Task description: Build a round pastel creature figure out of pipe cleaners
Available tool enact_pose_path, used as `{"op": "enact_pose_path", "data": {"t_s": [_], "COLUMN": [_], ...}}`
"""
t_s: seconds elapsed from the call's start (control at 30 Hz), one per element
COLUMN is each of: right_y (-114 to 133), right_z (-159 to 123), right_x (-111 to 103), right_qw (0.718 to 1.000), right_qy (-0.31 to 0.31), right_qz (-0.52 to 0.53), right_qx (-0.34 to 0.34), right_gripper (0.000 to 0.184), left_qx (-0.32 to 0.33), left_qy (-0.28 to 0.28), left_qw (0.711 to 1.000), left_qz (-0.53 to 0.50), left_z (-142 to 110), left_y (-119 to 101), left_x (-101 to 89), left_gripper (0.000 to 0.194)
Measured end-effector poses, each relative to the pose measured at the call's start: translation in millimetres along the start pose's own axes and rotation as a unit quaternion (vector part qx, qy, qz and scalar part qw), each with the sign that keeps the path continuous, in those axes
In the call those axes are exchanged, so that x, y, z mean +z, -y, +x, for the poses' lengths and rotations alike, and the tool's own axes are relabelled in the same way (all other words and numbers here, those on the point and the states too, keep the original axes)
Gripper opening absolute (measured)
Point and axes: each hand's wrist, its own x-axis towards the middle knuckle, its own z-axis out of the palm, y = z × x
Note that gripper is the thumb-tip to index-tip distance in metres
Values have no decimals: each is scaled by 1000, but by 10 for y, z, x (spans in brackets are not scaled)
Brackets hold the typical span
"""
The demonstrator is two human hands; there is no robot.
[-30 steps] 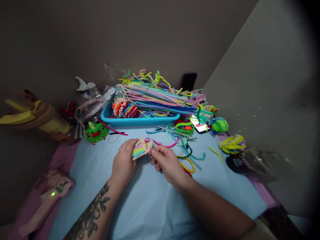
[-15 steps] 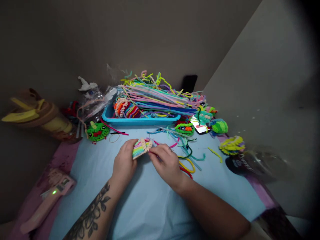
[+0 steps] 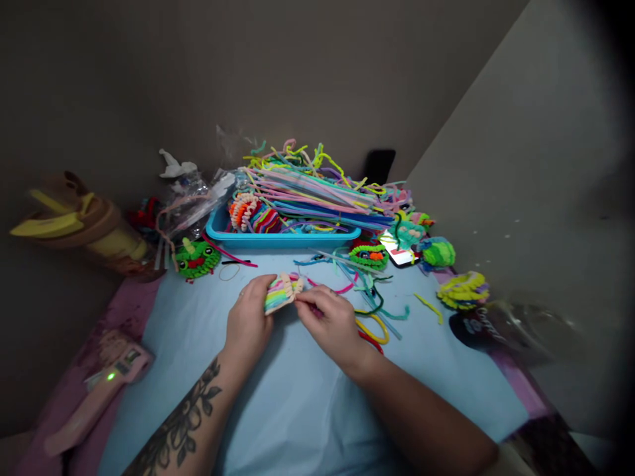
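Note:
My left hand [image 3: 249, 318] is closed around a striped piece made of pipe cleaners [image 3: 282, 294], with pastel yellow, green, blue and pink rows and a cream coiled edge. At the right end of that piece, my right hand [image 3: 330, 322] is closed in a pinch. A bit of dark pink pipe cleaner shows at its fingers, the rest hidden by the hand. Beyond the hands, loose pipe cleaners [image 3: 380, 294] in teal, dark green and pink lie on the blue cloth [image 3: 297, 410]. Yellow and red loops [image 3: 376, 328] lie beside my right hand.
A blue tray [image 3: 282, 242] heaped with pipe cleaners stands at the back. Green pipe-cleaner figures [image 3: 198, 260] sit around it, near a lit phone [image 3: 401, 254]. A pink glue gun [image 3: 106, 390] lies at left, below a lidded cup [image 3: 94, 228]; a clear bottle [image 3: 516, 327] lies at right.
My right hand has turned over slightly, its fingers folding closer against the end of the striped piece. The left hand keeps its hold. The whole view has shifted slightly.

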Motion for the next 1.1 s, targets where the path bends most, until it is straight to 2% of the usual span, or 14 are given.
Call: {"op": "enact_pose_path", "data": {"t_s": [0.17, 0.47, 0.6, 0.73, 1.1], "right_y": [-5, 21, 4, -17, 65], "right_z": [1, 15, 1, -16, -3], "right_x": [13, 22, 55, 60, -75], "right_qw": [998, 988, 986, 985, 974], "right_qy": [22, -27, -18, -35, -31], "right_qz": [-51, -139, -154, -155, -192], "right_qx": [-5, -58, -55, -63, -117], "right_gripper": [16, 11, 13, 14, 12], "left_qx": [-7, -20, -25, -26, -39], "left_qy": [5, 22, 25, 26, 32], "left_qw": [1000, 999, 998, 997, 995], "left_qz": [-5, -34, -49, -65, -82], "left_z": [9, 1, 1, -4, -3], "left_y": [-5, -55, -62, -53, -43], "left_x": [-1, -3, -4, 4, 4], "left_gripper": [52, 51, 50, 52, 52]}}
